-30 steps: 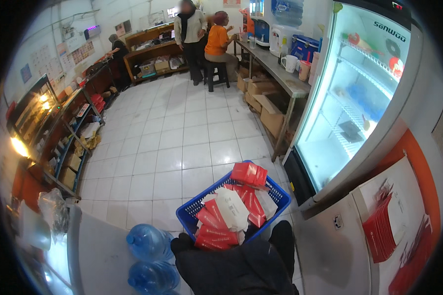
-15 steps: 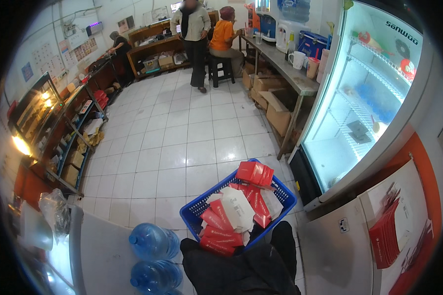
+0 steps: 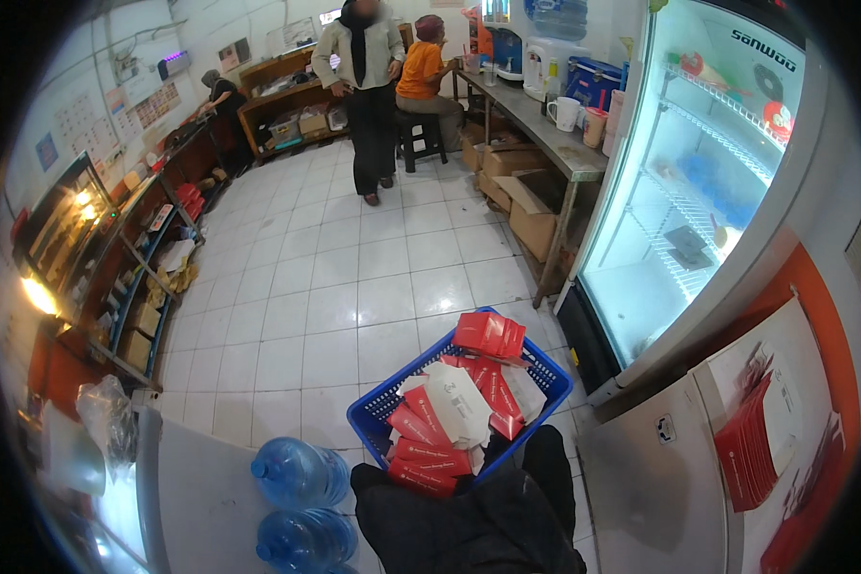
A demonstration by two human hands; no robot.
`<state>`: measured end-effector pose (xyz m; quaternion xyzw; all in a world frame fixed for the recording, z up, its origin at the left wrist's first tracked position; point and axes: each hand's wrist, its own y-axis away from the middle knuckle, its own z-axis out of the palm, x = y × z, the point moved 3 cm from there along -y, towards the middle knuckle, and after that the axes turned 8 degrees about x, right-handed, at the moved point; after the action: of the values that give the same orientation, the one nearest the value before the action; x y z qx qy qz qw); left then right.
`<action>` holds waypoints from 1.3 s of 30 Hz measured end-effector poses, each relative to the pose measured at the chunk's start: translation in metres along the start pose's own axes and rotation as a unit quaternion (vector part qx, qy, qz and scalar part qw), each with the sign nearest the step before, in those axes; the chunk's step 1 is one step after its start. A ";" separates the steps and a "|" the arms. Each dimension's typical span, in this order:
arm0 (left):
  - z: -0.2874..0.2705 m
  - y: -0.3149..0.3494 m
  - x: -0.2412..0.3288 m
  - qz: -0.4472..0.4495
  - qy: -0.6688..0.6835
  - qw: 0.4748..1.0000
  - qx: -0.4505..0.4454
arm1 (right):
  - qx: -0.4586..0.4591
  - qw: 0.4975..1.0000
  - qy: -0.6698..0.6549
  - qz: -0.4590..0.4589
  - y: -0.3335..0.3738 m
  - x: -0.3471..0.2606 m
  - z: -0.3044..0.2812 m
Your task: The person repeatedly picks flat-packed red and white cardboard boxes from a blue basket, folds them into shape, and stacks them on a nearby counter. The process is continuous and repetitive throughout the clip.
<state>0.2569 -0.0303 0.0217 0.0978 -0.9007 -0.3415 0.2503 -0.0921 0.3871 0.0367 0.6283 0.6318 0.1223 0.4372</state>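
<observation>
Neither of my hands shows in the head view; only my dark-clothed lap and knees (image 3: 459,521) appear at the lower edge. Right in front of my knees stands a blue perforated plastic basket (image 3: 373,407). Inside it lie several folded red and white cartons, among them a red carton (image 3: 488,335) at the far end and a white-sided carton (image 3: 457,407) near the middle. To my right, a stack of flat red cartons (image 3: 744,454) rests on a white surface beside a grey cabinet (image 3: 641,478).
Two large blue water bottles (image 3: 301,472) stand at my left. A lit glass-door fridge (image 3: 679,220) is on the right, beyond it a metal table (image 3: 574,158) with cardboard boxes (image 3: 536,215) underneath. A walking person (image 3: 368,105) and a seated person in orange (image 3: 421,72) are ahead.
The walking person has come nearer across the tiled floor. The view has shifted slightly. The basket and its cartons stay as they were.
</observation>
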 end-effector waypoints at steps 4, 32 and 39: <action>-0.008 0.000 -0.008 -0.004 -0.016 1.000 0.001 | -0.010 1.000 0.002 0.012 0.007 0.014 0.006; 0.192 -0.093 0.362 0.558 -0.229 0.792 0.092 | 0.210 0.905 0.063 -0.365 -0.024 -0.167 0.020; 0.198 -0.101 0.487 0.617 -0.191 0.752 0.133 | 0.224 0.906 0.039 -0.357 -0.024 -0.178 0.017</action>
<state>-0.2620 -0.1630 0.0146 -0.5140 -0.8307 -0.0015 0.2140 -0.1276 0.2156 0.0809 0.4369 0.8411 -0.1627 0.2743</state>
